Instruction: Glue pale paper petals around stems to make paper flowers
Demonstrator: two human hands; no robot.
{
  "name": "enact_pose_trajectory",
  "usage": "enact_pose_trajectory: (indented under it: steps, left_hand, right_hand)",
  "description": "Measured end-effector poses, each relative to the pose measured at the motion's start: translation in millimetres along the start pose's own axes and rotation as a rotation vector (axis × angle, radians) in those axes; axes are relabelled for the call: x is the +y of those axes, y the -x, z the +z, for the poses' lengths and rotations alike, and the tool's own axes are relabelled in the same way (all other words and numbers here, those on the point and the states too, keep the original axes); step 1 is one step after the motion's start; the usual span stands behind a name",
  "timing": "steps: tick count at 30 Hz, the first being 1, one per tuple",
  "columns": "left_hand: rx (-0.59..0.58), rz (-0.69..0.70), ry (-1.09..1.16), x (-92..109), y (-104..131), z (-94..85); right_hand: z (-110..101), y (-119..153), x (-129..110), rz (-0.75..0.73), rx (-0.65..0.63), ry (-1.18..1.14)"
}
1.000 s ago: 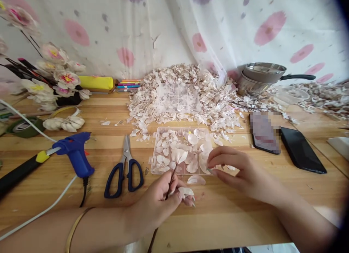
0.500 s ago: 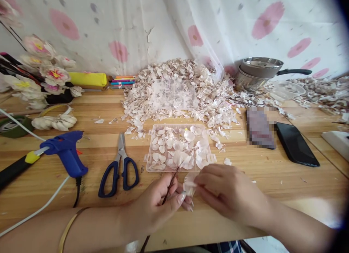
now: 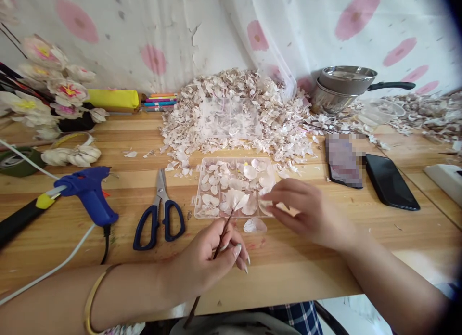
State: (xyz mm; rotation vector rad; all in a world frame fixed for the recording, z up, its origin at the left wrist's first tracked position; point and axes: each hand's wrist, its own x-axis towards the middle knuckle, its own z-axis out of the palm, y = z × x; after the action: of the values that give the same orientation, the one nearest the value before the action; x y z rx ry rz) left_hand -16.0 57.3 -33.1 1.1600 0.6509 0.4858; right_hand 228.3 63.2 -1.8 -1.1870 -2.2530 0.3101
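Observation:
Between the thumb and fingers of my left hand (image 3: 222, 253) is a thin brown stem (image 3: 218, 246), slanting up with pale petals (image 3: 236, 199) at its tip. The tip overlaps the front of a clear compartment box (image 3: 197, 207) that holds many loose white petals. My right hand (image 3: 301, 210) hovers over the box's front right corner, thumb and fingers a little apart; whether a petal is between them is unclear. One translucent petal (image 3: 255, 225) lies on the wooden table in front of the box, between the hands.
Blue-handled scissors (image 3: 159, 214) and a blue glue gun (image 3: 88, 193) with its cable lie to the left. Behind the box rises a heap of dried petals (image 3: 231, 84). Two phones (image 3: 391, 181) (image 3: 344, 164), a steel pot (image 3: 334, 92) and artificial flowers (image 3: 68, 92) stand around.
My right hand has moved up and away from my left hand, its fingers spreading. The petal that was between the hands now lies on the table. My left hand still holds the stem.

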Motion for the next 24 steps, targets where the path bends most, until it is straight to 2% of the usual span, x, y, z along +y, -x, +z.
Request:
enact_pose_trajectory:
  steps: [2,5,9,13,16,18,24]
  left_hand:
    - [0.038,-0.016,-0.013,0,-1,0.2]
    - [0.053,-0.027,-0.028,1,-3,0.3]
    - [0.016,-0.014,-0.013,0,-4,-0.2]
    - [0.013,-0.017,0.008,0,-3,-1.0]
    - [0.016,-0.036,0.021,1,-3,-1.2]
    - [0.017,-0.045,0.019,2,-3,-1.1]
    - [0.003,-0.053,0.003,5,-4,-0.9]
  right_hand:
    - [2,1,-10,-0.121,-0.142,0.074]
    - [11,2,-18,-0.157,-0.262,0.199]
    - [21,3,-20,-0.129,-0.297,0.254]
    - [18,3,-20,-0.119,-0.296,0.170]
    - [12,5,-20,-0.149,-0.241,0.120]
    - [8,7,-18,-0.143,-0.157,0.085]
    - [8,3,1,0.129,0.135,-0.152]
